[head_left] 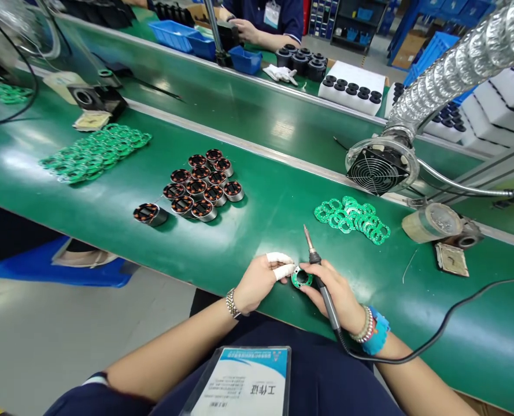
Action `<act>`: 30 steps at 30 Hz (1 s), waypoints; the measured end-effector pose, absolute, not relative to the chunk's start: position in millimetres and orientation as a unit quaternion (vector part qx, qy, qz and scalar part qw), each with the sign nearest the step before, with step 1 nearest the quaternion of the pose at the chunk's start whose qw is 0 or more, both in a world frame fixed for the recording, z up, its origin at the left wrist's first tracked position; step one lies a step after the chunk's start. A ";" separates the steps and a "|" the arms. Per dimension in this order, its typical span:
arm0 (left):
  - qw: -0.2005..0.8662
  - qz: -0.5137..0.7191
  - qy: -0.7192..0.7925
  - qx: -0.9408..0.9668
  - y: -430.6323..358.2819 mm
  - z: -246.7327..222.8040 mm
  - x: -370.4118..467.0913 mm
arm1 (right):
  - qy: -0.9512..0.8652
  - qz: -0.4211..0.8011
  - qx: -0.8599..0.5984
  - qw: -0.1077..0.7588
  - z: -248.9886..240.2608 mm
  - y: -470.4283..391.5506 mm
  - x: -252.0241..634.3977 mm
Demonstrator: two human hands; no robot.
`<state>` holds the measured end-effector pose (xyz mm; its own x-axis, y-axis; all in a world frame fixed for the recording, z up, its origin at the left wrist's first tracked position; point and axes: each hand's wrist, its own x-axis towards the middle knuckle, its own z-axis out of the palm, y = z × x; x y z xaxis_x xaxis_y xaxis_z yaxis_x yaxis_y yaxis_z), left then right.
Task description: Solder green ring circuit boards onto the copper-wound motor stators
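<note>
Near the table's front edge, my left hand [259,283], with white covers on two fingers, is closed at the left side of a ring-shaped green circuit board [295,281]. Its fingertips are partly hidden. My right hand [339,292] is wrapped round a soldering iron [329,306], whose bare tip points up and away from the board. The thumb and a finger of that same hand also touch the board's right side. Whether a part sits under the board cannot be made out. Beyond the hands lies a loose pile of similar green ring boards [346,219].
Several round motor stators with copper windings [196,186] stand left of centre. More green boards [94,153] lie farther left. At right are a fan on a foil duct [376,167], a plastic tub [425,224] and a sponge tray [451,260]. A co-worker [261,26] sits opposite.
</note>
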<state>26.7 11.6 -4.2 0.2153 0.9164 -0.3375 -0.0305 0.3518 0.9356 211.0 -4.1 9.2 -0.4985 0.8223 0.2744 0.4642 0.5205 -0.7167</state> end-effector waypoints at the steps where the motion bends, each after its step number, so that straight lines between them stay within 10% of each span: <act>1: 0.612 0.368 0.512 0.477 10.3 -3.9 26.6 | -0.817 0.287 -0.394 0.309 8.9 -4.3 210.8; 7: 0.420 0.348 0.465 0.697 8.1 1.0 22.9 | -0.819 0.253 -0.383 0.344 5.8 -5.2 210.3; 19: 0.669 0.321 0.451 0.496 18.9 1.0 24.2 | -0.843 0.197 -0.340 0.367 7.5 0.3 204.4; 30: 0.681 0.305 0.457 0.484 18.9 -2.8 17.9 | -0.852 0.184 -0.331 0.361 9.9 0.8 204.8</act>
<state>17.9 18.9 -2.8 0.3967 0.8574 -0.3279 0.0267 0.3463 0.9377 204.8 0.8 9.9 -0.5194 0.6974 0.4938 0.4315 0.7128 -0.5529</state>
